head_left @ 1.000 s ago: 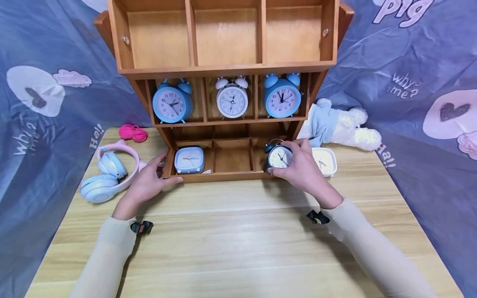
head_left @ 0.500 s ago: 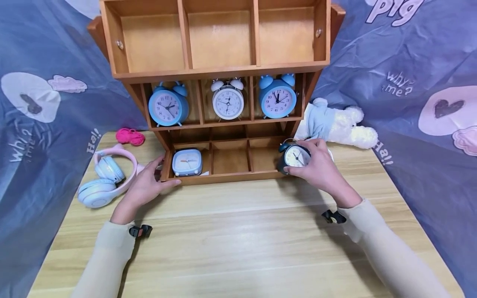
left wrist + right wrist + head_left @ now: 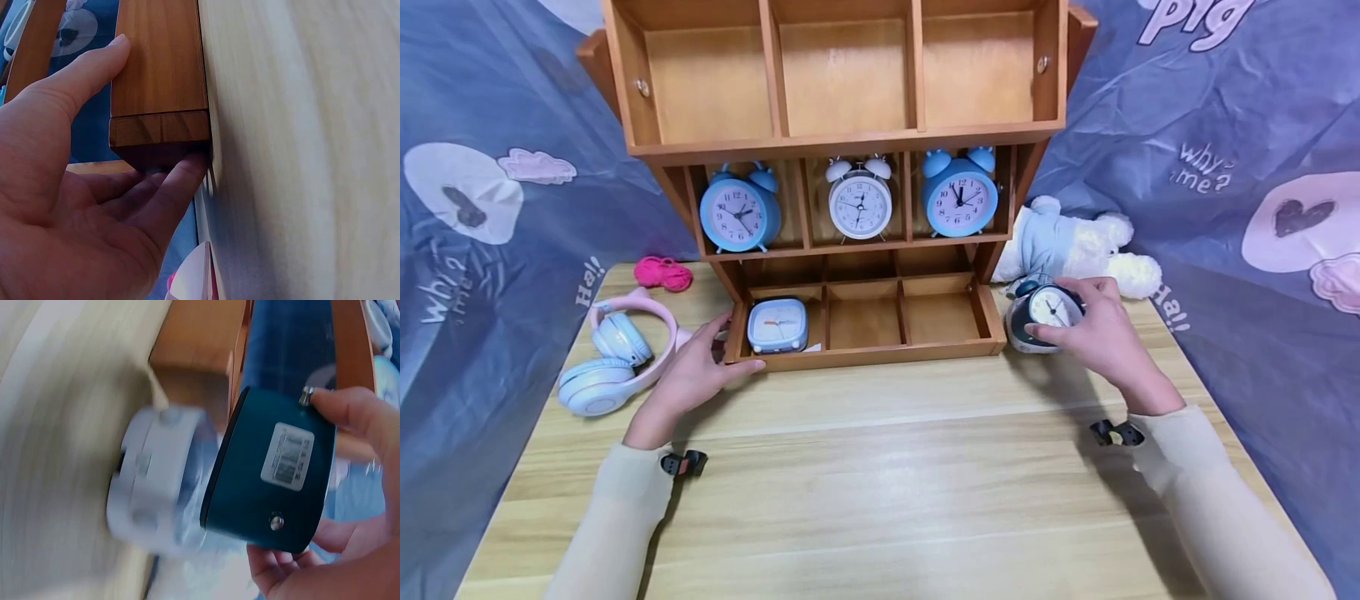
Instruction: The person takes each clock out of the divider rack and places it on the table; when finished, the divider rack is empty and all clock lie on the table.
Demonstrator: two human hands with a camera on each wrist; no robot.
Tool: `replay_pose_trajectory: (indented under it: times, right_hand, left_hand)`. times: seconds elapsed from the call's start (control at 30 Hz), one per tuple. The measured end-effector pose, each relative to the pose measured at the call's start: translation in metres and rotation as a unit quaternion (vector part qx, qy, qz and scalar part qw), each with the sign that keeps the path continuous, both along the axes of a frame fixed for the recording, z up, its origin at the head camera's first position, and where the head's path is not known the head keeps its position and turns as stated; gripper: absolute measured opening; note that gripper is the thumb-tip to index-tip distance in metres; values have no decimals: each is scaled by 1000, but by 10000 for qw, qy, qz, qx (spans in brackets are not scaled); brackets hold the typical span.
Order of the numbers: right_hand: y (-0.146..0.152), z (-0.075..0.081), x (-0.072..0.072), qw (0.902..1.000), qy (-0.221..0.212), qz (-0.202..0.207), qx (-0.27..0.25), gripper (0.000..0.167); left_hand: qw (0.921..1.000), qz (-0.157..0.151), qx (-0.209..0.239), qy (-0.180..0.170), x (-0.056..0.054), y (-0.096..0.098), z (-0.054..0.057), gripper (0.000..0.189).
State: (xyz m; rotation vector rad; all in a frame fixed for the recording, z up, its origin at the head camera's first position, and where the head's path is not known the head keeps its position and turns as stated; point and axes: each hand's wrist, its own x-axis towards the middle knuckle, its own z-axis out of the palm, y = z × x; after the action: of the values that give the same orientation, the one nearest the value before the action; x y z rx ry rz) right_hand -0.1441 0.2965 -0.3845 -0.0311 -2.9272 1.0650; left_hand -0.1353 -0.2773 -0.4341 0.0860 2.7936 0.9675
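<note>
My right hand (image 3: 1105,337) grips a dark teal twin-bell alarm clock (image 3: 1054,308) just beyond the right end of the wooden shelf (image 3: 850,360). In the right wrist view, the thumb is at a metal foot of this clock (image 3: 269,469), with fingers on the opposite side. A white clock (image 3: 153,475) stands right beside it on the table; from the head it is mostly covered. My left hand (image 3: 696,371) holds the shelf's lower left corner, thumb along the front board (image 3: 159,62) and fingers against the end. A light blue square clock (image 3: 777,325) occupies the bottom left compartment.
Two blue alarm clocks (image 3: 740,214) and a white one (image 3: 861,207) stand in the middle row. Cat-ear headphones (image 3: 598,383) and pink yarn (image 3: 662,273) lie left on the table (image 3: 880,500). A white plush toy (image 3: 1067,242) lies behind my right hand.
My right hand has carried the dark teal clock rightward, out of the bottom right compartment and past the shelf's end, in front of the white clock. The left hand stays on the shelf corner.
</note>
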Motion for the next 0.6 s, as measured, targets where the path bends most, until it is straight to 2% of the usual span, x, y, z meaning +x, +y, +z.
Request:
replay_pose_trajectory:
  times: [0.6]
  right_hand:
    - [78, -2, -4, 9982, 113, -144, 574, 88]
  left_hand:
    - [10000, -3, 13, -44, -2, -2, -1, 119]
